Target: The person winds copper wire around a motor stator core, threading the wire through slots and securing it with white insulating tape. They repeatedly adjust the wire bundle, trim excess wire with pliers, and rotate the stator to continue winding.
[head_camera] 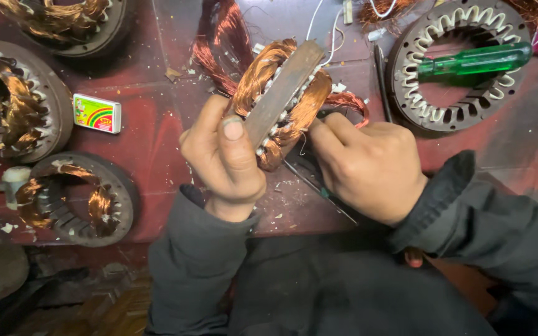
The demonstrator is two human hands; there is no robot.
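Above red table (144, 155), stator (281, 99) between fingers (235, 134)

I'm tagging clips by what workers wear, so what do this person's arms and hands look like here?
Both hands, the left hand and the right hand, are bare, with no gloves, rings or watch in view. Both arms wear long dark grey sleeves of soft, matte fabric with ribbed cuffs at the wrists. No markings show on them.

We see glossy copper wire wound on a dull, rusty metal stator (281, 99), a translucent green plastic screwdriver handle (477, 60), a glossy cardboard matchbox (97, 113), and a scuffed, matt red worktop (151, 155).
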